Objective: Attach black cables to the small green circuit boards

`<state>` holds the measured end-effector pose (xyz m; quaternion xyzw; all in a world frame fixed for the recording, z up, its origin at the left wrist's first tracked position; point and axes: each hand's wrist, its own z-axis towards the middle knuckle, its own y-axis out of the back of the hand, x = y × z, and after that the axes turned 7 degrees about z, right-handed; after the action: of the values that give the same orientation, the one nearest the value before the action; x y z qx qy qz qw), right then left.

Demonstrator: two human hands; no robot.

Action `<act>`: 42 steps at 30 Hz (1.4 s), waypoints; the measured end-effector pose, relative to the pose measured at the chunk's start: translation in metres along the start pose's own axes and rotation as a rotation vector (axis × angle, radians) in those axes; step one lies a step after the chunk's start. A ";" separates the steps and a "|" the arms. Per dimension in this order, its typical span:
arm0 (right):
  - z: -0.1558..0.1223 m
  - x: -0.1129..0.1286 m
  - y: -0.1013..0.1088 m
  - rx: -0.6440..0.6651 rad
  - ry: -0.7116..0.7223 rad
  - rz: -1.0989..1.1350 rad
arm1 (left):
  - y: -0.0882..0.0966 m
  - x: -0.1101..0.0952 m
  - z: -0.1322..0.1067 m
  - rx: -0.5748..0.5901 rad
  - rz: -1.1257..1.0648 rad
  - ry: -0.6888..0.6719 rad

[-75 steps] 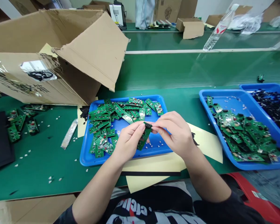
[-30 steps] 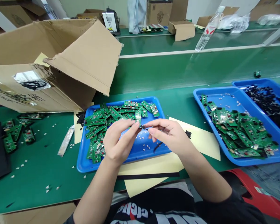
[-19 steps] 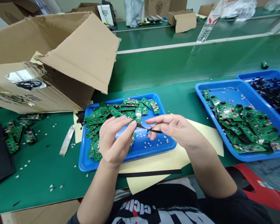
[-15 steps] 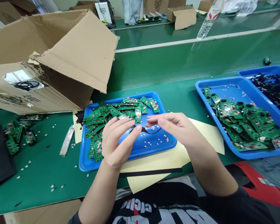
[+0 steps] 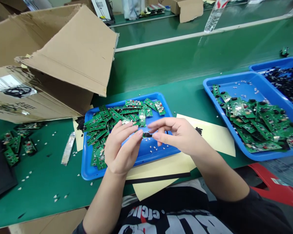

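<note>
My left hand [image 5: 120,148] and my right hand [image 5: 177,135] meet over a blue tray [image 5: 88,170] that holds a heap of small green circuit boards [image 5: 107,118]. Between the fingertips of both hands sits a small black part [image 5: 147,134]. The left hand's fingers cover most of a green board, so I see only its top edge. The right hand's thumb and forefinger pinch the black part while its other fingers spread out above the tray.
A big open cardboard box [image 5: 51,61] lies on its side at the left. At the right, one blue tray [image 5: 234,130] holds green boards and another [image 5: 280,78] holds black parts. Yellow paper sheets [image 5: 210,136] lie under my hands. Loose boards [image 5: 12,146] lie far left.
Earlier I held a green board upright in plain sight. A thin black strip was pulled away to the right, and now only a short black piece shows between my fingertips. The camera tilted down.
</note>
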<state>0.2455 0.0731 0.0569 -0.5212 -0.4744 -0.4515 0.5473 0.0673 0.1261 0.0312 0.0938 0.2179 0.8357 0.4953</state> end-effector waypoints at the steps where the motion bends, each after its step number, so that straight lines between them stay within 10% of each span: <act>1: 0.000 0.000 -0.001 0.003 -0.019 0.030 | -0.001 -0.001 0.000 -0.004 -0.003 0.007; 12: 0.005 -0.003 0.000 0.048 -0.070 0.168 | -0.004 -0.003 0.003 0.020 -0.146 0.014; 18: 0.004 -0.010 -0.007 0.001 0.170 0.019 | -0.007 -0.007 -0.007 0.102 -0.333 0.201; 25: 0.004 -0.018 -0.011 -0.171 0.564 -0.508 | -0.005 -0.022 -0.008 0.266 -0.349 0.421; 33: 0.006 -0.017 -0.009 -0.157 0.694 -0.894 | -0.002 -0.026 0.000 0.335 -0.308 0.577; 42: 0.011 -0.018 0.004 -0.570 0.664 -1.056 | -0.006 -0.029 0.001 0.262 -0.481 0.780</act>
<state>0.2467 0.0838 0.0384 -0.1778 -0.3346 -0.9009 0.2116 0.0866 0.1040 0.0310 -0.2186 0.5066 0.6357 0.5399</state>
